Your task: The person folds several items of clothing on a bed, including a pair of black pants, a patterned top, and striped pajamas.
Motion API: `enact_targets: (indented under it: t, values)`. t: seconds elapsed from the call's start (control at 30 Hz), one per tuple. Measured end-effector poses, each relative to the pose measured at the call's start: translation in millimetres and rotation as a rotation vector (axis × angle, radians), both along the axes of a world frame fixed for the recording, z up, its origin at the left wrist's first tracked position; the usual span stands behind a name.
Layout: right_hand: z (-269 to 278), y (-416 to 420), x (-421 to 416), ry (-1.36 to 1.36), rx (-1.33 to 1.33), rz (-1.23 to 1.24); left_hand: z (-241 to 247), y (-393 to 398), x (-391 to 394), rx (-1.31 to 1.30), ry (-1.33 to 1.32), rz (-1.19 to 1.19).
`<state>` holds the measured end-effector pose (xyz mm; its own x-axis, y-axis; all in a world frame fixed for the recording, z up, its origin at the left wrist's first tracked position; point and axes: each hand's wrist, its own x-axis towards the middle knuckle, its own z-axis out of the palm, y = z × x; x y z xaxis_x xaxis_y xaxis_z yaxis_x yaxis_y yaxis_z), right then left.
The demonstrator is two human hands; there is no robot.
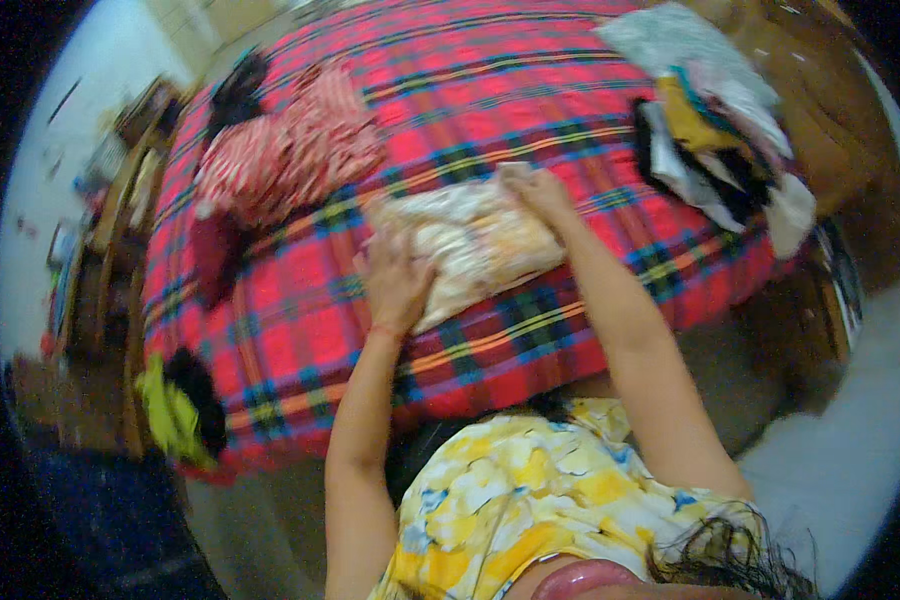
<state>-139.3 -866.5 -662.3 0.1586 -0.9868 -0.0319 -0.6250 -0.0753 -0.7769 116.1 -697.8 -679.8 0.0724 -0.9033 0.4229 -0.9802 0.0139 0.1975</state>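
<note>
In front of me a cream patterned cloth or garment (480,240), blurred, lies folded into a rough rectangle on a red plaid bedspread (487,112). My left hand (397,274) rests flat on its left side, fingers spread. At the far right corner of the cloth, the fingers of my right hand (538,196) are curled on its edge, and a pale bit of fabric sticks out past them. A red and white striped garment (292,146) lies crumpled to the left, beyond my left hand.
A pile of mixed clothes (709,135) lies at the bed's right side, beside brown wooden furniture (862,150). Black fabric (240,90) sits at the far left. A lime-green and black item (172,412) is on the near left corner. Wooden shelving (112,277) stands left of the bed.
</note>
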Motion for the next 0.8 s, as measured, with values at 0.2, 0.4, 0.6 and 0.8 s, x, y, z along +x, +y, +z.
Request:
enact_targets:
  t: [0.2,0.4,0.6,0.8]
  values:
    - [-13.0,3.6,1.9,-0.587,0.218,0.262,-15.8,-4.6,1.2,-0.038,0.186,-0.072]
    - [84.0,-14.1,-10.9,-0.692,0.065,0.348,-20.0,-9.2,23.4,-0.282,0.738,-0.114]
    - [221.3,-86.6,-143.7,-0.887,-0.145,0.416,-10.3,-2.8,17.0,-0.198,0.493,-0.059]
    - [268.1,-150.3,-376.5,-0.514,-0.177,-0.362,-12.4,-12.0,-3.6,-0.161,0.318,-0.035]
